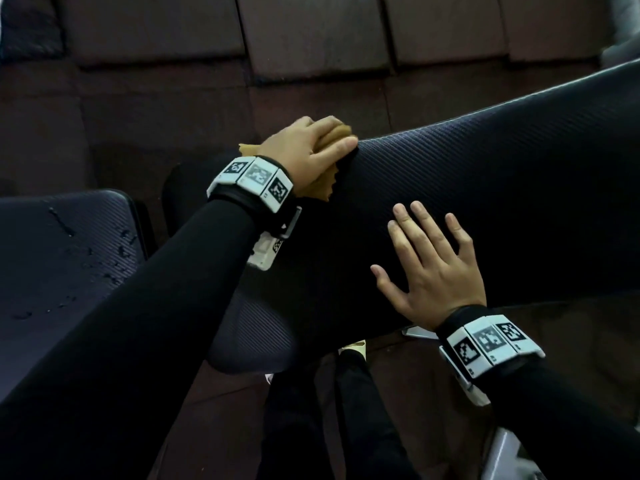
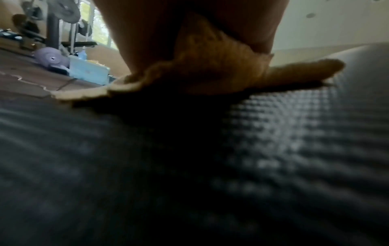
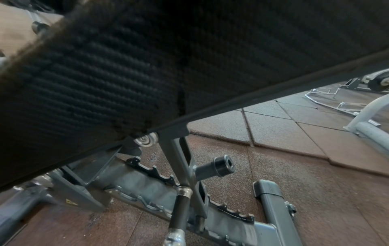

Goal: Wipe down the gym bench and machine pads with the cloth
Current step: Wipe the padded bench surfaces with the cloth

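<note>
A long black textured bench back pad [image 1: 485, 188] slants across the head view from lower left to upper right. My left hand [image 1: 308, 147] grips a tan cloth [image 1: 337, 136] and presses it against the pad's far left edge. The cloth [image 2: 210, 66] bunches under my palm on the ribbed pad [image 2: 273, 133] in the left wrist view. My right hand [image 1: 429, 268] lies flat on the pad with fingers spread, holding nothing. The right wrist view shows only the pad's side [image 3: 126, 66] and the frame below.
A separate dark seat pad [image 1: 62, 258] at the left carries water droplets. Brown rubber floor tiles [image 1: 311, 39] lie beyond. Under the bench sit a grey notched adjuster frame [image 3: 160, 191] and a peg [image 3: 221, 166]. Weight equipment [image 2: 54, 21] stands far off.
</note>
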